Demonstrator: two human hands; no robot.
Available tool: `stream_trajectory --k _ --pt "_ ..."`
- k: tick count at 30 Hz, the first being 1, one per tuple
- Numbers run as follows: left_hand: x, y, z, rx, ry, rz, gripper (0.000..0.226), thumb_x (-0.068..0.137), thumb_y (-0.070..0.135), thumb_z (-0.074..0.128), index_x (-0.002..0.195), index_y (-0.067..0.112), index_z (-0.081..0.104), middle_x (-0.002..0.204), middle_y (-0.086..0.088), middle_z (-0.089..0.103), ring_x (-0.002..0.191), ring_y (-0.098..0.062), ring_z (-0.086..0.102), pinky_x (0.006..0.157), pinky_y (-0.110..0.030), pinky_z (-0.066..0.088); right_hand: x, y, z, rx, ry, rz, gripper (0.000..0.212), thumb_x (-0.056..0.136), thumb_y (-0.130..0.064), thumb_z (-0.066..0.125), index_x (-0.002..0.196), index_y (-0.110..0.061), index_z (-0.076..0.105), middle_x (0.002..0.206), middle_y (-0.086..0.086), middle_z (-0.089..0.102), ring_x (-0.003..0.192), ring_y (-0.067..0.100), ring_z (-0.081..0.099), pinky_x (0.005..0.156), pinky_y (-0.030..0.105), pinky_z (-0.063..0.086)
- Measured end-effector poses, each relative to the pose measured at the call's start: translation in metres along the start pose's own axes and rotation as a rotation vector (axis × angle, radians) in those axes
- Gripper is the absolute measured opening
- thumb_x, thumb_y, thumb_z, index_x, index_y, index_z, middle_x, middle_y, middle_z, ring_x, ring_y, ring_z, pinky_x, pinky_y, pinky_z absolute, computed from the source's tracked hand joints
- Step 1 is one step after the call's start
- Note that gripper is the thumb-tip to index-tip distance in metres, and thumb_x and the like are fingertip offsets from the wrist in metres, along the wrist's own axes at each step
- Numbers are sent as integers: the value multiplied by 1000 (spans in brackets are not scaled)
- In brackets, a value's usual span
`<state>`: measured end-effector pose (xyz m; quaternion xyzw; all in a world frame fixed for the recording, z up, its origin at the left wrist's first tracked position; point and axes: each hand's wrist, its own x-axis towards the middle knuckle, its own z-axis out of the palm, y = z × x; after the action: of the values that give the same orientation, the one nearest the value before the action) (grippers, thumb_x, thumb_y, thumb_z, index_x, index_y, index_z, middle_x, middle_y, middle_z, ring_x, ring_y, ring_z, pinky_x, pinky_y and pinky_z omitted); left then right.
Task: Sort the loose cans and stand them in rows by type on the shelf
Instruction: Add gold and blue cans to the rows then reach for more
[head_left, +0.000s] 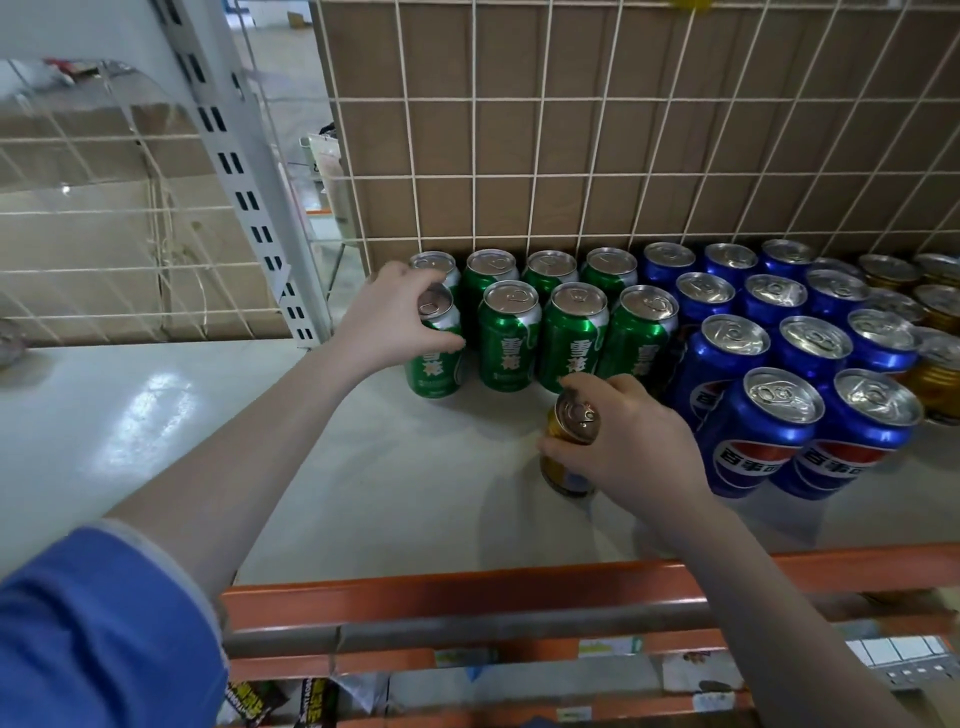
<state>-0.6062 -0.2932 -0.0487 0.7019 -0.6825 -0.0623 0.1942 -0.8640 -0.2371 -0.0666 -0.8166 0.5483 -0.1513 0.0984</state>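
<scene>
Green cans stand in two rows at the back left of the pale shelf. My left hand grips the leftmost front green can from above, fingers curled round its top. Blue cans stand in several rows to the right of the green ones. Gold cans stand at the far right, partly cut off by the frame edge. My right hand holds a single gold can, upright on the shelf in front of the green rows and apart from them.
A wire grid backed by brown cardboard closes the rear. A white slotted upright stands at the left. An orange beam edges the shelf front, with a grey bar below it. Bare shelf surface lies left of the cans.
</scene>
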Motion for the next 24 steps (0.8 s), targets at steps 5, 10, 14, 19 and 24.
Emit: stream_trajectory --k 5,10,14,19,24 --pt "17 41 -5 98 -60 240 83 72 51 73 142 19 40 141 -4 43 130 -27 37 106 -41 34 -10 3 -6 3 28 42 64 75 -60 63 132 -35 47 119 -1 54 98 22 59 73 32 50" --pt "35 65 2 178 -232 333 75 74 50 71 137 16 47 125 -7 55 118 -25 46 97 -38 40 -14 7 -14 7 55 67 64 75 -60 64 131 -34 48 117 -1 55 97 22 59 72 31 48" --pt "39 65 -1 221 -234 369 65 71 53 69 125 18 58 112 -4 60 107 -25 50 90 -43 45 -12 11 -12 2 46 88 66 75 -60 63 132 -33 47 117 0 54 95 22 59 72 30 48" --pt "38 61 -12 281 -274 387 62 72 50 71 121 14 61 106 -6 61 98 -23 52 83 -40 46 -9 9 -7 -27 29 77 65 76 -61 61 133 -33 46 117 0 54 93 22 59 69 27 44" --pt "36 65 -9 289 -244 376 69 70 51 74 128 18 56 115 -6 61 107 -25 53 86 -43 48 -15 4 -32 9 79 59 65 74 -60 64 132 -36 46 117 -4 54 100 17 55 76 28 46"
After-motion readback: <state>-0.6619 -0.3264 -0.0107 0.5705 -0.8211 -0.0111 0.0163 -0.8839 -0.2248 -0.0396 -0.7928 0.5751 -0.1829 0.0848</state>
